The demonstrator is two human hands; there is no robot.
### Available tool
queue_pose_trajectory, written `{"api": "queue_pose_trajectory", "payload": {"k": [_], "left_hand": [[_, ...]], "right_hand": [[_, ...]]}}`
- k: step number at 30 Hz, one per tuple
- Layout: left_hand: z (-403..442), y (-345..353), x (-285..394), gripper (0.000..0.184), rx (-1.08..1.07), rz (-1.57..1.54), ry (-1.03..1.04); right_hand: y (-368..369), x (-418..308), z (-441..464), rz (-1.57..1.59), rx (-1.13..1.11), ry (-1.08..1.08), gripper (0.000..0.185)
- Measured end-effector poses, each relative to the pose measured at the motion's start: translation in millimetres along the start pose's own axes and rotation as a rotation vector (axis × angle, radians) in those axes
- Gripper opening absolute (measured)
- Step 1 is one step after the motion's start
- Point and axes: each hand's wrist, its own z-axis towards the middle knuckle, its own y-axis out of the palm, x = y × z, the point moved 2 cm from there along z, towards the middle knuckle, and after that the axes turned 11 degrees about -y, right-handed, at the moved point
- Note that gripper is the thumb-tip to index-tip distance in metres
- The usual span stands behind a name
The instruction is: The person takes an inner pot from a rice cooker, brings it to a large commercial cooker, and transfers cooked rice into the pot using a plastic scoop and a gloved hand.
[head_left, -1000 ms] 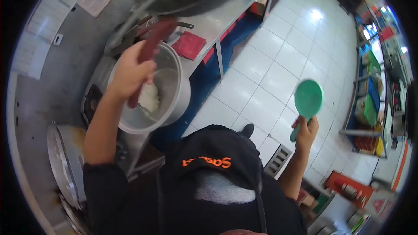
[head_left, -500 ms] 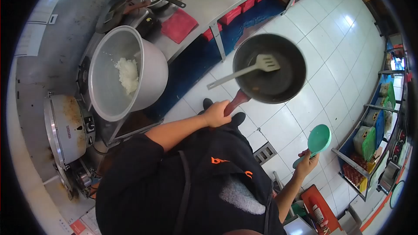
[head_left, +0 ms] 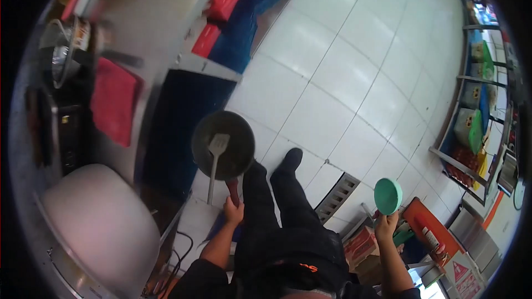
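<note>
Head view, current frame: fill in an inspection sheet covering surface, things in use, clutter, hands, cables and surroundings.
Surface: metal counter at left, blurred; red cloth near its edge.
Things in use: dark pan with pale slotted spatula lying in it, handle over the rim; green scoop.
Clutter: strainer and other items at far left, too blurred to list.
Hands: left hand grips the pan's handle; right hand holds the scoop.
Cables: black cable near the left forearm, ends unclear.
Surroundings: white tiled floor, floor grate, shelving rack at right.
</note>
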Motion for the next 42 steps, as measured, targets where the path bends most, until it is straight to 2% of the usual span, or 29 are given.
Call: {"api": "queue_pose_trajectory", "payload": {"k": [1,5,7,9,11,17,19,20,22,23,24,25,26,27,28,29,30,31,32,35,36,37,38,39,40,41,42], "left_hand": [[15.1,14.5,-9.2,0.029,0.131,-0.067,0.032],[115.9,51.2,-28.0,0.028,0.220,-0.274,-0.159],[162.7,48.8,-1.7,0.027,0.315,-0.425,-0.145],[218.9,58.7,-11.2,0.027,0.386,-0.481,-0.154],[259.8,49.7,5.1,0.031,0.437,-0.514,-0.214],[354.7,26.4,23.0,0.044,0.498,-0.470,-0.190],[368.9,16.2,42.6,0.047,0.389,-0.507,-0.362],[385.9,20.7,34.2,0.050,0.365,-0.479,-0.338],[423.5,44.4,7.4,0.052,0.419,-0.597,-0.196],[390.1,25.9,51.2,0.068,0.230,-0.821,-0.495],[438.7,61.1,-5.1,0.074,-0.356,-0.967,-0.292],[380.5,54.0,39.9,0.073,0.258,-1.161,-0.290],[419.2,76.8,-8.0,0.079,0.250,-0.520,-0.009],[342.4,52.5,38.1,0.085,0.370,-0.311,-0.054],[289.1,48.9,46.4,0.082,0.117,-0.480,-0.040],[242.9,43.0,49.5,0.082,0.071,-0.154,-0.039],[199.0,40.9,43.4,0.076,0.057,0.015,0.035],[153.8,31.3,38.7,0.071,-0.086,0.015,0.075],[115.7,19.6,25.6,0.065,-0.130,-0.034,0.270],[-2.1,-52.7,15.2,0.055,-0.184,0.076,0.141],[-22.5,-76.2,4.3,0.055,-0.158,0.084,0.140],[-45.3,-95.9,-10.7,0.053,-0.125,0.048,0.076],[-66.8,-114.5,-27.0,0.050,-0.094,0.012,0.007],[-85.1,-135.9,-41.0,0.042,-0.001,-0.001,0.045],[-102.3,-152.3,-55.2,0.042,0.017,0.005,0.030],[-117.2,-171.1,-69.8,0.038,0.177,-0.144,-0.041],[-124.9,-189.5,-83.5,0.033,0.337,-0.293,-0.103]], "right_hand": [[6.8,20.6,2.8,-0.006,0.003,0.030,0.010],[53.1,56.2,14.2,-0.119,-0.119,0.042,0.008],[57.9,79.2,5.2,-0.208,-0.155,0.008,0.007],[50.7,114.8,-9.3,-0.163,-0.081,0.159,0.008],[40.7,133.9,-20.6,-0.173,-0.088,0.171,0.008],[34.6,114.7,-31.2,-0.129,-0.017,0.249,0.010],[18.9,121.7,-38.1,-0.179,0.009,0.307,0.011],[15.4,125.8,-40.1,-0.179,0.052,0.283,0.011],[9.3,132.1,-42.6,-0.307,-0.090,0.138,0.011],[-2.0,155.5,-50.5,-0.494,-0.146,0.077,0.012],[-14.9,168.2,-55.5,-0.690,-0.192,0.035,0.015],[-13.3,145.6,-54.6,-0.699,-0.092,0.010,0.015],[13.4,99.0,-43.7,-0.557,-0.077,0.183,0.018],[31.5,69.1,-35.2,-0.388,-0.092,0.341,0.022],[30.3,60.1,-32.3,-0.358,-0.065,0.301,0.022],[31.8,53.6,-32.9,-0.326,-0.089,0.256,0.022],[32.8,46.5,-31.8,-0.291,-0.121,0.213,0.021],[32.4,35.9,-27.4,-0.364,-0.144,0.159,0.019],[33.7,24.6,-23.7,-0.328,-0.144,0.134,0.019],[44.5,-49.8,12.6,-0.381,-0.219,-0.044,0.018],[49.7,-76.0,23.8,-0.339,-0.236,-0.091,0.019],[57.8,-67.5,44.2,-0.289,-0.240,-0.169,0.022],[67.1,-93.1,57.9,-0.220,-0.243,-0.181,0.027],[77.0,-130.4,66.6,-0.175,-0.230,-0.306,0.015],[90.1,-151.6,76.9,-0.090,-0.231,-0.371,0.015],[105.0,-165.0,89.7,-0.030,-0.319,-0.382,0.033],[123.0,-185.3,96.2,0.076,-0.364,-0.441,0.037]]}}
